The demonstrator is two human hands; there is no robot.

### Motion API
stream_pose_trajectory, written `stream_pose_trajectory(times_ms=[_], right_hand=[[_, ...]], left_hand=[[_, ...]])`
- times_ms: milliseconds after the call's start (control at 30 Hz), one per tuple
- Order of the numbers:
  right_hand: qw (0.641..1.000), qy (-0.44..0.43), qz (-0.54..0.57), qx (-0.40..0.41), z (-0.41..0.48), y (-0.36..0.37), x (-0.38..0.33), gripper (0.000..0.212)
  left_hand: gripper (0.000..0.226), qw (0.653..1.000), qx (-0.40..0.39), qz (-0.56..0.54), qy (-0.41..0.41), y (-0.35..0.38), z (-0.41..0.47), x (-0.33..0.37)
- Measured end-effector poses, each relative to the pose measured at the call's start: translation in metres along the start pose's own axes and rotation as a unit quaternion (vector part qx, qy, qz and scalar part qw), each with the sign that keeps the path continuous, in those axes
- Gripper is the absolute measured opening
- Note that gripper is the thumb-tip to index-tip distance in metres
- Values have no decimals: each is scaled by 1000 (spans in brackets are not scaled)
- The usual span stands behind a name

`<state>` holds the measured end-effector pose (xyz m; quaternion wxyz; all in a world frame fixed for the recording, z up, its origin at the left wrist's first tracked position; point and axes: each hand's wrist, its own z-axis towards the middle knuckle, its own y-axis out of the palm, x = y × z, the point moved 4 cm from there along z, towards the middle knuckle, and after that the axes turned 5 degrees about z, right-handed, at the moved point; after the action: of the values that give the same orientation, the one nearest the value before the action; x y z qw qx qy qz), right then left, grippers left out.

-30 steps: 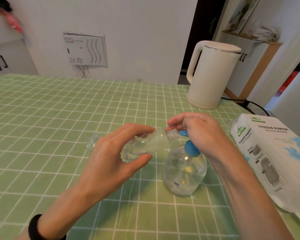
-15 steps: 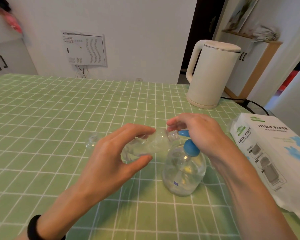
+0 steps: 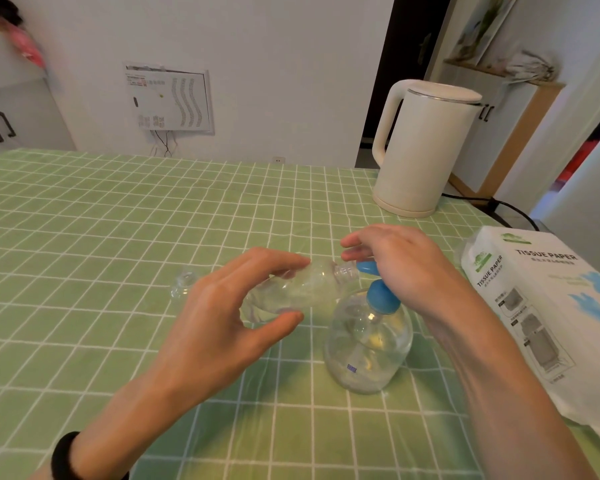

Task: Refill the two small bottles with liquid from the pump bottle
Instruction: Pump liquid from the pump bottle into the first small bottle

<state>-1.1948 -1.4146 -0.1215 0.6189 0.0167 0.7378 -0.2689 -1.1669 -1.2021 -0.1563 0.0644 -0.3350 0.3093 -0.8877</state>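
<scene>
A clear round pump bottle point(image 3: 368, 344) with a blue pump head point(image 3: 381, 296) stands on the green checked tablecloth point(image 3: 84, 237). My right hand point(image 3: 402, 265) rests on top of the pump head, covering most of it; the blue spout sticks out to the left. My left hand point(image 3: 222, 317) grips a small clear bottle point(image 3: 302, 289), tilted almost flat, with its open threaded neck right at the spout. Liquid lies in the small bottle's lower part. A second small clear bottle point(image 3: 182, 284) lies on the cloth to the left, behind my left hand.
A cream electric kettle point(image 3: 426, 147) stands at the back right with its black cord point(image 3: 492, 202) running right. A white tissue paper pack point(image 3: 541, 306) lies along the right edge. A black band circles my left wrist.
Both hands and the bottles hold nearly the same places. The camera view shifted only slightly.
</scene>
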Motion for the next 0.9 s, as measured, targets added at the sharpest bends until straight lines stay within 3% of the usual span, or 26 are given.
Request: stream_pose_trajectory(times_ms=[267,900], right_hand=[[1000,11,-5,0,-1,7,5,37],[1000,16,17,-2,-1,8,6,37]], left_hand=[[50,1000,6,1,1,-3,1,0],[51,1000,4,-2,4,-1,0,-2]])
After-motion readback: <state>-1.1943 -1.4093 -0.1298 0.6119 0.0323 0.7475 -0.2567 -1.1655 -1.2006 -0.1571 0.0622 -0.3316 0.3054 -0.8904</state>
